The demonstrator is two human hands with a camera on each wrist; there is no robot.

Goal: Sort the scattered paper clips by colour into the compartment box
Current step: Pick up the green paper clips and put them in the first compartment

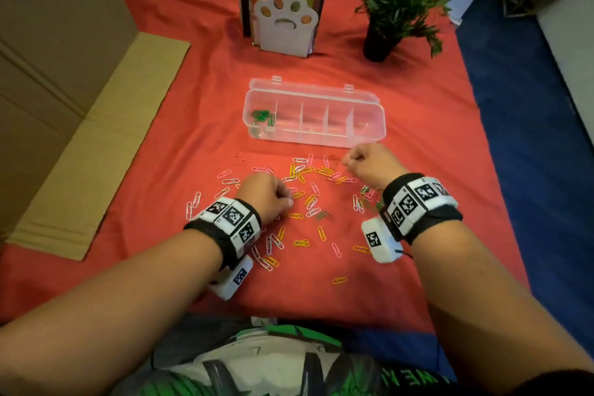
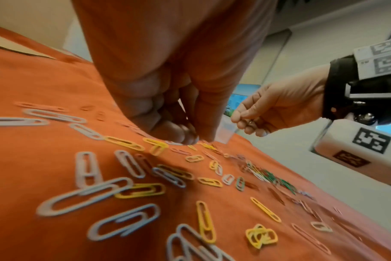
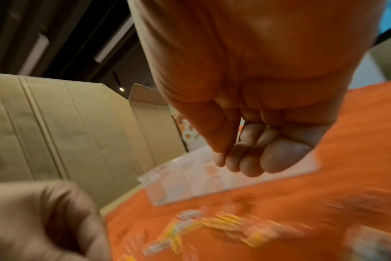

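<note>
Paper clips (image 1: 308, 202) in yellow, white, pink and green lie scattered on the red cloth in front of a clear compartment box (image 1: 366, 125). Its lid is open, and green clips (image 1: 263, 116) fill the leftmost compartment. My left hand (image 1: 287, 201) is down among the clips. Its curled fingertips (image 2: 185, 137) pinch at a pale clip on the cloth. My right hand (image 1: 348, 161) hovers just before the box's front wall with fingers curled. In the left wrist view something small and dark sits between its thumb and fingers (image 2: 246, 126). The right wrist view is blurred.
A paw-shaped white bookend (image 1: 284, 26) with books and a potted plant (image 1: 395, 3) stand behind the box. Cardboard (image 1: 96, 138) lies along the left edge of the cloth. Blue floor (image 1: 530, 106) borders the right. A small heap of green clips (image 1: 373, 204) sits by my right wrist.
</note>
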